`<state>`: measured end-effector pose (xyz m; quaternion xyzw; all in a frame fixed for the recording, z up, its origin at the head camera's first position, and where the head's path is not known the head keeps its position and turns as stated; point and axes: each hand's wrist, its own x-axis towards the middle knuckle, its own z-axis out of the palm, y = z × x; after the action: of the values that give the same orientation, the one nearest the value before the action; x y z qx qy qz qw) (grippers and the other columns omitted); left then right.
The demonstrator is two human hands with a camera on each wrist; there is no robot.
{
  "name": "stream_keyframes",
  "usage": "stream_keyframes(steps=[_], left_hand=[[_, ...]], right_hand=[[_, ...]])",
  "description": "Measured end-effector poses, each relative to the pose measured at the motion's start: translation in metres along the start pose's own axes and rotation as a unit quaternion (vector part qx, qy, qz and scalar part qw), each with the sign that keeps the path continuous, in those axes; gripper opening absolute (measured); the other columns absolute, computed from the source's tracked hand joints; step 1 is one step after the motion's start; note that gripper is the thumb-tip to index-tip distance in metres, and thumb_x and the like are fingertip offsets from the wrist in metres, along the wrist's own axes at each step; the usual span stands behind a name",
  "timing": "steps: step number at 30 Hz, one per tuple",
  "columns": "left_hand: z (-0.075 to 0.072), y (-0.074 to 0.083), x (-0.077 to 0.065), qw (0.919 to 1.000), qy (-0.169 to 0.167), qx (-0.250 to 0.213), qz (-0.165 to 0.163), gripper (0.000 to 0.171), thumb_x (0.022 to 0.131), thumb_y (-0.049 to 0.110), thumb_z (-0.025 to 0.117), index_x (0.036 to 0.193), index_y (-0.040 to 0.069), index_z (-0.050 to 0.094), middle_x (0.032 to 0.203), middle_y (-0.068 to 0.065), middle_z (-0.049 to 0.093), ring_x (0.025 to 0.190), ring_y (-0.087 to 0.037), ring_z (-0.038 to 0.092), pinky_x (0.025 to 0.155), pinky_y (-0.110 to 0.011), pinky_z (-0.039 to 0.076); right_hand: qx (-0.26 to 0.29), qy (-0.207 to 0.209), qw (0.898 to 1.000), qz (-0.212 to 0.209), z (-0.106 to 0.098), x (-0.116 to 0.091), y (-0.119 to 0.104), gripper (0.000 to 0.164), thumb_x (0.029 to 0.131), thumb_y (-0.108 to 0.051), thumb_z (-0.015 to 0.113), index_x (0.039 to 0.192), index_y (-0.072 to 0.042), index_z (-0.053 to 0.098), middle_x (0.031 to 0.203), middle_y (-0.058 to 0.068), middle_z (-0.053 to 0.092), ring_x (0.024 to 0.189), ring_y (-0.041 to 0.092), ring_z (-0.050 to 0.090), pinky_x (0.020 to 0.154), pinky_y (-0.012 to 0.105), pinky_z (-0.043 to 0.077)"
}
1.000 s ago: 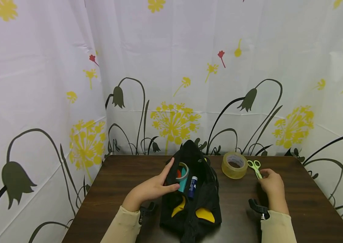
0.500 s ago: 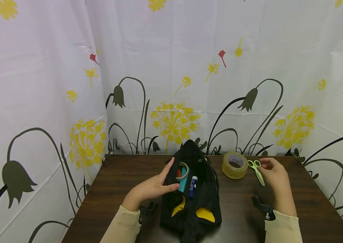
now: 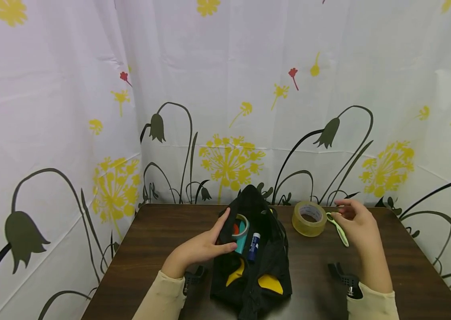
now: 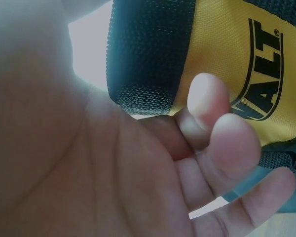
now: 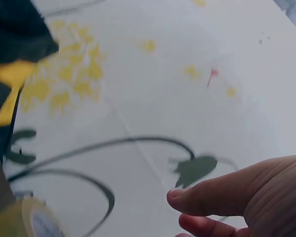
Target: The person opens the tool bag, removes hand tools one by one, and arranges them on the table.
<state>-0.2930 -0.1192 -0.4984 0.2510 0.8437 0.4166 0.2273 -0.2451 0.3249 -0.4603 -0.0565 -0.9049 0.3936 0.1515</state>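
Note:
A black tool bag [image 3: 275, 262] with yellow patches stands unzipped on the table, its yellow panel [image 4: 214, 54] lettered in the left wrist view. My left hand [image 3: 199, 249] rests against its left side, thumb over the opening and fingers extended along the edge. Inside are a blue glue stick [image 3: 253, 247], a tape ring [image 3: 245, 222] and a teal item [image 3: 241, 244]. My right hand [image 3: 359, 224] hovers at the handles of pale green scissors [image 3: 341, 233], thumb and index finger apart, covering part of one handle loop. The right wrist view shows its thumb [image 5: 212, 197] without the scissors.
A wide roll of clear yellowish packing tape [image 3: 309, 229] lies left of the scissors, near the back edge of the dark wooden table [image 3: 161, 222]. A white flower-patterned curtain [image 3: 225, 89] hangs right behind the table.
My right hand has let go of the scissors' blade end and moved up to their handles, its index finger now lifted away from the thumb. The left hand and bag stay put.

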Motion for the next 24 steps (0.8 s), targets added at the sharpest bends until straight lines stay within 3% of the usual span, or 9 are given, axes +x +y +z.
stream_keyframes(steps=[4,7,12,18,24], left_hand=[[0.0,0.0,0.0,1.0,0.0,0.0,0.003,0.108,0.102,0.068,0.065,0.175,0.041,-0.01,0.183,-0.012,0.014,0.16,-0.043,0.04,0.125,-0.067,0.036],[0.0,0.0,0.0,1.0,0.0,0.002,0.004,0.108,0.102,0.068,0.065,0.175,0.041,-0.009,0.183,-0.012,0.014,0.16,-0.043,0.04,0.125,-0.067,0.036],[0.0,-0.001,0.002,1.0,0.001,0.002,0.007,0.108,0.102,0.068,0.065,0.175,0.041,-0.01,0.184,-0.009,0.008,0.163,-0.042,0.035,0.126,-0.067,0.034],[0.0,-0.002,0.005,0.9999,0.001,0.003,0.01,0.107,0.102,0.069,0.065,0.174,0.045,-0.011,0.183,-0.011,0.013,0.16,-0.042,0.04,0.125,-0.066,0.037],[0.001,-0.004,0.003,1.0,0.002,-0.001,0.004,0.106,0.104,0.063,0.066,0.175,0.043,-0.01,0.183,-0.011,0.017,0.158,-0.043,0.043,0.124,-0.067,0.038]], right_hand=[[0.02,-0.002,0.999,-0.045,0.002,-0.005,-0.019,0.036,0.104,-0.016,0.077,0.136,-0.006,0.069,0.117,0.017,0.071,0.097,0.005,0.063,0.078,0.021,0.051],[0.046,-0.01,0.997,-0.069,0.008,-0.01,-0.032,0.034,0.103,-0.017,0.078,0.135,-0.008,0.07,0.117,0.015,0.071,0.093,-0.004,0.059,0.077,0.018,0.05],[0.07,-0.028,0.993,-0.091,0.021,-0.015,-0.054,0.031,0.103,-0.016,0.079,0.132,-0.01,0.072,0.117,0.014,0.071,0.098,0.004,0.063,0.083,0.019,0.053],[0.096,-0.063,0.986,-0.117,0.045,-0.019,-0.071,0.029,0.1,-0.009,0.08,0.128,-0.01,0.072,0.114,0.014,0.068,0.097,0.016,0.065,0.082,0.024,0.055],[0.114,-0.089,0.981,-0.131,0.068,-0.024,-0.084,0.029,0.099,-0.008,0.081,0.126,-0.013,0.073,0.112,0.009,0.068,0.097,0.017,0.065,0.084,0.026,0.057]])
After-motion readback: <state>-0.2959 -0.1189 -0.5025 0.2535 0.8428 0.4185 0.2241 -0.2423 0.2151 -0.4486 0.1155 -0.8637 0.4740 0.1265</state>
